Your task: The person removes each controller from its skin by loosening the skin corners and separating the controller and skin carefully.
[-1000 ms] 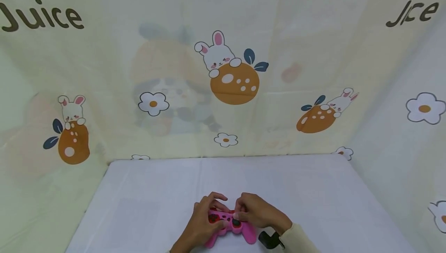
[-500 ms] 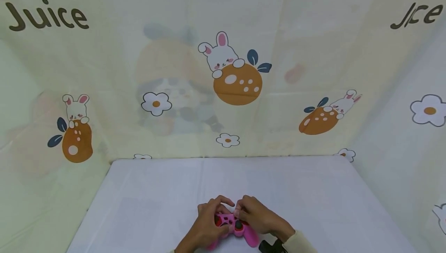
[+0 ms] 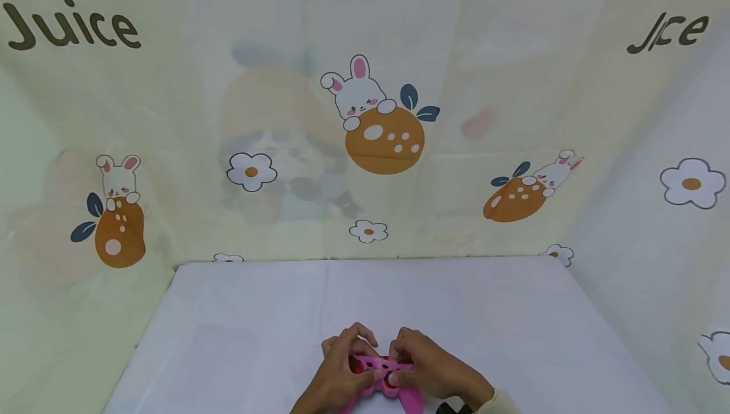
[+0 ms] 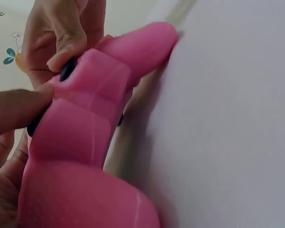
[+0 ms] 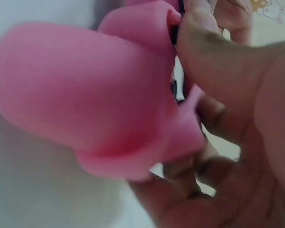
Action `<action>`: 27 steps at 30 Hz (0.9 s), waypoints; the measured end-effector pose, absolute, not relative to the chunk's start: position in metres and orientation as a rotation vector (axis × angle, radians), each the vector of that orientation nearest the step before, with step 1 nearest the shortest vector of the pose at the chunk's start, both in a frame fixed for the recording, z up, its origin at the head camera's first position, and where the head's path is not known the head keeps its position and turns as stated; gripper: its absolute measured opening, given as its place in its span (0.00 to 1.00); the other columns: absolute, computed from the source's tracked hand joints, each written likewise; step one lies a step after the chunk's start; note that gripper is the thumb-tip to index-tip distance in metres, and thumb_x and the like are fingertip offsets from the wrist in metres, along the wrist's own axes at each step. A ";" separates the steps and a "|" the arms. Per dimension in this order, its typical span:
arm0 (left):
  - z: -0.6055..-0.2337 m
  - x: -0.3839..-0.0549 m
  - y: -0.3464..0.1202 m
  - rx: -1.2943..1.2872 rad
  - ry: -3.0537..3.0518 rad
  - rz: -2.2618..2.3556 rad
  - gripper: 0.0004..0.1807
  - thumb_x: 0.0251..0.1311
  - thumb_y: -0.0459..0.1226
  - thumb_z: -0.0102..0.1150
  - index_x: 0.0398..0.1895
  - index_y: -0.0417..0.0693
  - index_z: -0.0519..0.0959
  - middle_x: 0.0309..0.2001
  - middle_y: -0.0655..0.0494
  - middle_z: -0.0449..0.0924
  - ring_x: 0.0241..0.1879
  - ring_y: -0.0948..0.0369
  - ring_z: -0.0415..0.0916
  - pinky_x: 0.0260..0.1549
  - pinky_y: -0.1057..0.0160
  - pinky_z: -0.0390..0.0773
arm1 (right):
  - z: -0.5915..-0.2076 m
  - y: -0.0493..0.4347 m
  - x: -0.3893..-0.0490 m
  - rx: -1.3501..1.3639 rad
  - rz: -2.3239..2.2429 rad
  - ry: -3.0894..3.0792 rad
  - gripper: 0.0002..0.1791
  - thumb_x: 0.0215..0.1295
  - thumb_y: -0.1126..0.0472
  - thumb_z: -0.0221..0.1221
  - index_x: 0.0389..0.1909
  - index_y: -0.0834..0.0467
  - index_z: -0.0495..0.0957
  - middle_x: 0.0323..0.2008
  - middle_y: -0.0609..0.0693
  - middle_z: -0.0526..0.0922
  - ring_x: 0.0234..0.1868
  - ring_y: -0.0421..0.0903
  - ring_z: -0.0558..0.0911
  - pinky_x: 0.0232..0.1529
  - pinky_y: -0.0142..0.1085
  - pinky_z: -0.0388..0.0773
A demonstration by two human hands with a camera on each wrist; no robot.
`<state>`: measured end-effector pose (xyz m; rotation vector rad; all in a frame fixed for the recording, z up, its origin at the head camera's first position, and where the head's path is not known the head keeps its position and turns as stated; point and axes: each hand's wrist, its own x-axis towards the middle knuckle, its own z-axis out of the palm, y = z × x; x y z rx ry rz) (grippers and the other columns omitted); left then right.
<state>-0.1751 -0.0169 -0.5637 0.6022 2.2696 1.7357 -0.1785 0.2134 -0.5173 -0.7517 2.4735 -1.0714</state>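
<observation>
Far left, the printed cloth [image 3: 45,312] hangs beside the white table [image 3: 251,312]; the table carries on across the width, and the handling is all at its near edge, about the middle, probably because both arms reach there with ease.

Left hand [image 3: 333,376] clamped on the left half of the pink-cased controller [image 3: 377,362]; thumb on the near, stick side, fingers curved over to the far edge; reads as the steadying grip, a brace for the other hand to work against.

Controller between the two hands, near middle of table, handles toward the person; that turn leaves the far edge free for fingertips; red shows at its left part, where the pink stops short, so the pink looks to be a soft cover; black thumbstick [image 4: 69,70] stands up from the face.

Right hand [image 3: 436,366] closed about the right half, thumb at the stick, fingers bent round the far edge; the right wrist view has a pink flap [image 5: 190,126] standing off the body beside the fingers, blurred; the thumb perhaps presses down so that the fingers can work that edge; whether they pinch the flap itself, cannot tell.

Just near of the right wrist, a black object [image 3: 453,408], cut off by the frame; purpose unclear.
</observation>
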 end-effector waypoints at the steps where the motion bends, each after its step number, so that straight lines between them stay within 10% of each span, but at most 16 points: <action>1: -0.564 -0.175 -0.017 0.614 2.276 1.729 0.24 0.49 0.37 0.71 0.46 0.67 0.71 0.36 0.70 0.86 0.59 0.53 0.58 0.59 0.40 0.43 | -0.519 0.213 -0.177 -0.740 -1.070 2.503 0.13 0.57 0.44 0.66 0.29 0.47 0.76 0.32 0.45 0.70 0.35 0.38 0.65 0.36 0.30 0.62; 13: -0.568 -0.176 -0.014 0.845 2.503 1.599 0.28 0.45 0.47 0.77 0.47 0.69 0.71 0.32 0.76 0.82 0.38 0.70 0.67 0.55 0.45 0.44 | -0.533 0.201 -0.157 -0.958 -0.830 2.969 0.16 0.59 0.38 0.64 0.31 0.44 0.72 0.37 0.34 0.67 0.38 0.34 0.62 0.36 0.25 0.64; 27: -0.567 -0.168 -0.015 1.034 2.671 1.560 0.29 0.40 0.33 0.73 0.46 0.68 0.74 0.33 0.79 0.79 0.36 0.74 0.66 0.50 0.54 0.51 | -0.545 0.196 -0.147 -1.195 -0.886 3.246 0.19 0.50 0.44 0.73 0.32 0.49 0.77 0.37 0.37 0.76 0.39 0.33 0.72 0.36 0.23 0.70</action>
